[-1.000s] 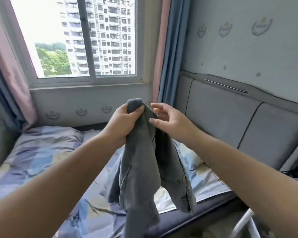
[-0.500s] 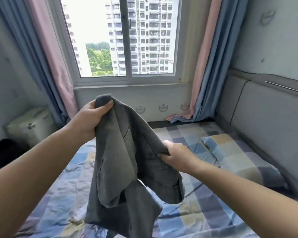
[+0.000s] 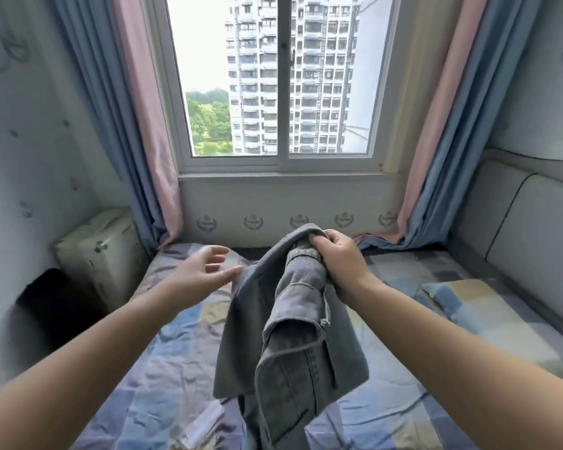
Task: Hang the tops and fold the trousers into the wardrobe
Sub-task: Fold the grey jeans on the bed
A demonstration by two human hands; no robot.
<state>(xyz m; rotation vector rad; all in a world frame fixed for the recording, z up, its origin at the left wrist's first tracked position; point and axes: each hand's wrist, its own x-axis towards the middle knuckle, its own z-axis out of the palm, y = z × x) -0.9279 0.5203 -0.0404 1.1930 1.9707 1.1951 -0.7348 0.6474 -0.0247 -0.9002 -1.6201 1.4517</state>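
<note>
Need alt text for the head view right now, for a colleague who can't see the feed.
A person's right hand grips bunched grey denim trousers, holding them up over a bed with a patchwork sheet. The left hand is open, fingertips at the fabric's left edge. Behind: a window between pink and blue curtains, a pillow at right.

Bedroom interior in daylight. A sliding window [image 3: 278, 82] in a white frame faces a high-rise apartment block [image 3: 293, 69] and green trees [image 3: 208, 118]. Pink-and-blue curtains [image 3: 124, 118] hang at both sides. Pale wallpaper with crest motifs [image 3: 254, 221] covers the wall below the sill. A bed with a patchwork sheet [image 3: 413, 271] and matching pillow [image 3: 488, 306] adjoins a grey padded headboard [image 3: 530, 232] at right; a white box-like unit [image 3: 104, 251] stands at left.
</note>
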